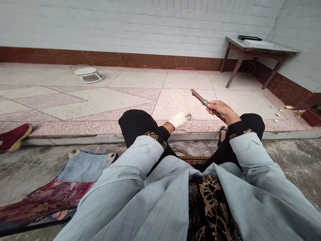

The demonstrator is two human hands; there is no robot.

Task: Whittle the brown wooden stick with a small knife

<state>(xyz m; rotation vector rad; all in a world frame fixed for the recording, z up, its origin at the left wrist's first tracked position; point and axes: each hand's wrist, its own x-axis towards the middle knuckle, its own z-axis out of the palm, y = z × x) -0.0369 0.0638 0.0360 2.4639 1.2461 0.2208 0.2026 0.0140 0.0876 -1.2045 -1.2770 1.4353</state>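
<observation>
My right hand (220, 110), bare, grips a brown wooden stick (197, 96) with its fingers wrapped round the lower part. Silvery wire (205, 102) is wound in a band round the stick just above my thumb. The stick's upper end looks rough and broken, and it tilts up to the left. My left hand (178, 119) wears a white knitted glove with greyish fingertips. Its fingers are curled together over my left knee's inner side, apart from the stick; whatever they may hold is hidden.
A raised tiled step (135, 97) runs ahead. A small white stool (91, 74) stands on it at left, a wooden table (260, 48) with boxes at right. A denim and floral cloth seat (82, 167) lies at my left. A red shoe (16, 136) shows at far left.
</observation>
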